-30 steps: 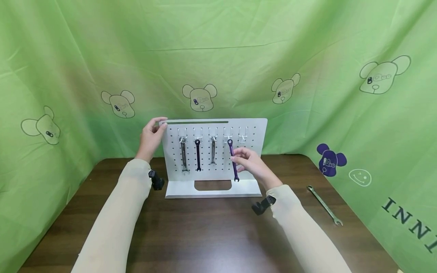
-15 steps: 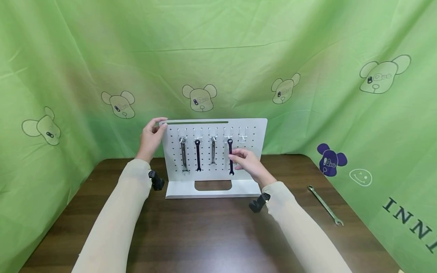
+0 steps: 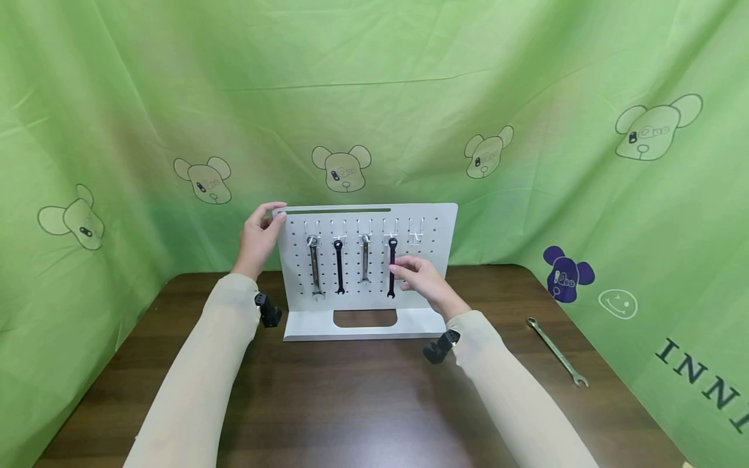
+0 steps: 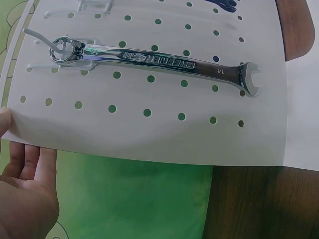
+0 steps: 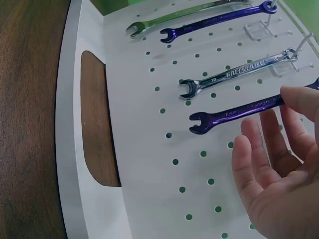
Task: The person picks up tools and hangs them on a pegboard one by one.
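Note:
My right hand point(image 3: 430, 286) pinches a purple combination wrench point(image 5: 239, 110) between thumb and fingers at mid-shaft. This wrench hangs upright against the white pegboard point(image 3: 421, 286), its ring end up at the fourth hook and its open end down. At the board's upper left corner, my left hand point(image 3: 257, 242) grips the edge, thumb in front and fingers behind. On the hooks to the left hang a large silver wrench point(image 4: 144, 59), a second purple wrench point(image 5: 219, 21) and a smaller silver wrench point(image 5: 237, 74).
A bare hook point(image 3: 416, 238) sits at the board's right. Another silver wrench point(image 3: 557, 352) lies on the brown table point(image 3: 351, 396), toward the right edge. Green printed cloth point(image 3: 409, 110) hangs behind and beside the table.
The purple wrench's lower end has swung left and in toward the board, from tilted to nearly vertical. My right hand has shifted slightly left with it; my left hand stays put.

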Available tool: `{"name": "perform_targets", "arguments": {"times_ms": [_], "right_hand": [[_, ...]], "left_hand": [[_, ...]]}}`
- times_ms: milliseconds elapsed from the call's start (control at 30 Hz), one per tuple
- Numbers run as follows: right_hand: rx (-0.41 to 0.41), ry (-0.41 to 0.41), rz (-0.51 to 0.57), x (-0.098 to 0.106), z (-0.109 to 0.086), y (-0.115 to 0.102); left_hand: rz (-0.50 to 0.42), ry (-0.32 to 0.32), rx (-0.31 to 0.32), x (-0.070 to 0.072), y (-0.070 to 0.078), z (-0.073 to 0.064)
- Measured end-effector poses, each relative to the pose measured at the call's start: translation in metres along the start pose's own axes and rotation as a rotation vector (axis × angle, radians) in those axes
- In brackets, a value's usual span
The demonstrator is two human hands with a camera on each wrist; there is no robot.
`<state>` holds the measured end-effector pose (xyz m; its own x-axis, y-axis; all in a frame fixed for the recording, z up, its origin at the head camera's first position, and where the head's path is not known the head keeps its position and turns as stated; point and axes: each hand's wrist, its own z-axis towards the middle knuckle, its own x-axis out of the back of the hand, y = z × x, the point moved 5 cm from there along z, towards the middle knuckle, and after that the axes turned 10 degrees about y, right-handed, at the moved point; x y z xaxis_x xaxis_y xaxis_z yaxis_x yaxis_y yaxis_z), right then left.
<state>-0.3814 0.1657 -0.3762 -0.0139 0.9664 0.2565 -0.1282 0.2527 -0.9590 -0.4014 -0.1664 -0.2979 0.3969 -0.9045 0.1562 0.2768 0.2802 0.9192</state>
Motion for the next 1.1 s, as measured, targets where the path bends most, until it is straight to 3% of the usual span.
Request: {"name": "perform_targets", "arguments": {"times_ms": [767,1100], "right_hand": [[-0.001,-0.039,0.004,0.012,-0.005,0.007],[-0.014,-0.053,-0.055,0.022,-0.014,0.016]], "left_hand": [[-0.023,-0.003,0.005,0.000,0.000,0.000],[-0.015,0.001,0.000,0.000,0.000,0.001]]}}
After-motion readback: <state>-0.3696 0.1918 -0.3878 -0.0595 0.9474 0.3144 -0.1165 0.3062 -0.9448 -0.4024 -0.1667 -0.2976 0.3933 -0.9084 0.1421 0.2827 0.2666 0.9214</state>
